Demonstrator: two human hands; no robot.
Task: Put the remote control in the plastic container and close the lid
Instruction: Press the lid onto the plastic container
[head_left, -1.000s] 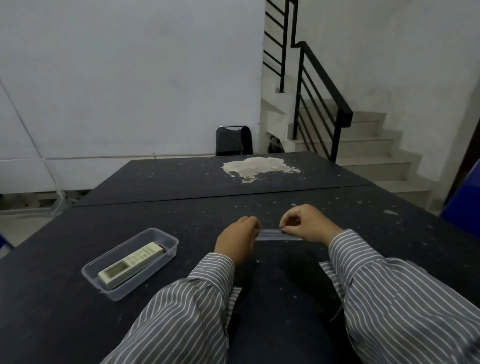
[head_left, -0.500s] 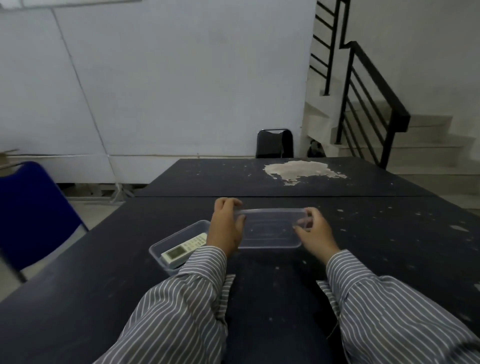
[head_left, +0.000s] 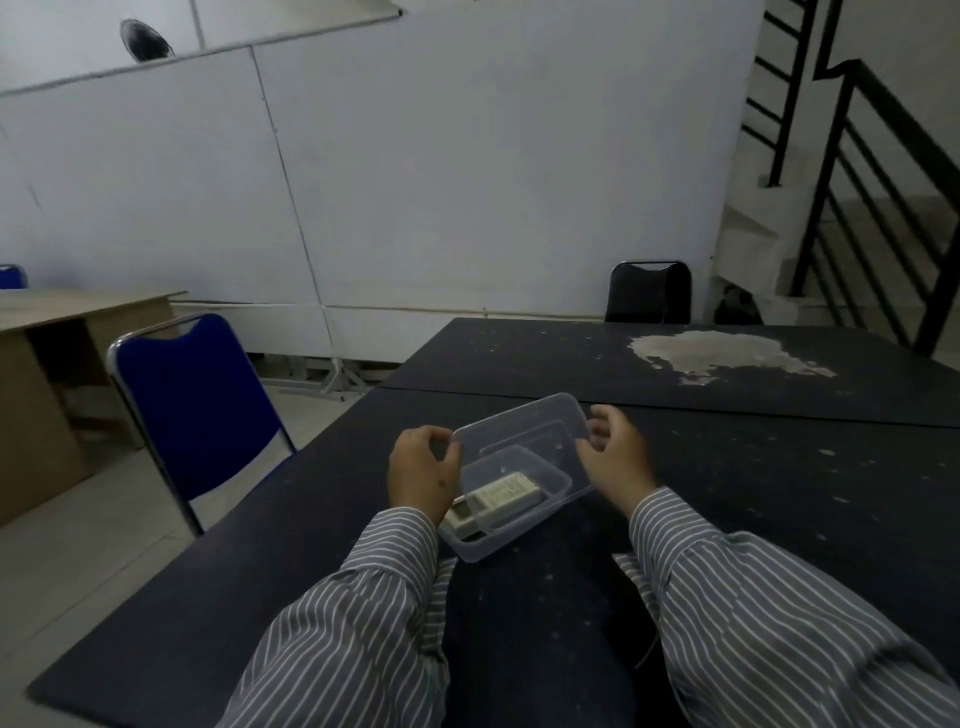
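Now I see both hands, left (head_left: 422, 474) and right (head_left: 615, 462), pinching the lid (head_left: 524, 427) over the container (head_left: 519, 525) holding the remote (head_left: 496, 500), mid-frame.

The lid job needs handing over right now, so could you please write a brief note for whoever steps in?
Left hand: grips the lid's left end.
Right hand: grips the lid's right end.
Lid: held above the container, tilted, not seated.
Remote: lies inside the container, on the table.
Done: remote is in.
Left: lower the lid square onto the rim and press it shut all round.
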